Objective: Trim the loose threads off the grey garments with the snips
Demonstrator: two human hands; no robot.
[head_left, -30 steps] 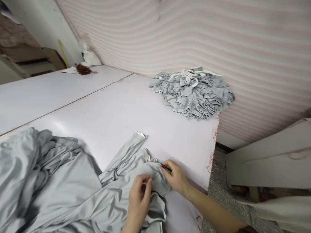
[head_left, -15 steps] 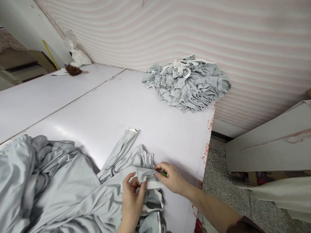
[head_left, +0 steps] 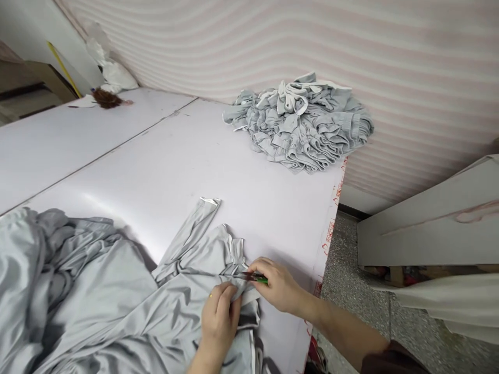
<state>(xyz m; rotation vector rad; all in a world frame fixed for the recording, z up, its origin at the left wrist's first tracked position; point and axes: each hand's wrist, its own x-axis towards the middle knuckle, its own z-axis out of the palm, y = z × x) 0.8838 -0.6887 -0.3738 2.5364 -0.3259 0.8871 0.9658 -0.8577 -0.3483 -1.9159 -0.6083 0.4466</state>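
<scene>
Light grey fabric (head_left: 163,306) with white edging lies in loose folds across the near part of the white table (head_left: 167,166). My left hand (head_left: 220,317) pinches the fabric close to its edge, fingers closed and a ring showing. Just to its right, my right hand (head_left: 275,285) is closed on a small tool (head_left: 255,277) with a green part and a dark, pointed end. That tip lies over the fabric, beside my left fingertips. Whether it touches the cloth cannot be told.
A heap of gathered grey fabric (head_left: 307,130) sits at the table's far right corner, against the striped wall covering (head_left: 273,41). A white plastic bag (head_left: 117,78) and a brown tangled bundle (head_left: 106,98) are at the far left. Right of the table stands a white panel (head_left: 429,218).
My left fingers have closed further over the cloth and turned palm down. More of the tool's dark tip shows beyond my right fingers. The view has shifted slightly.
</scene>
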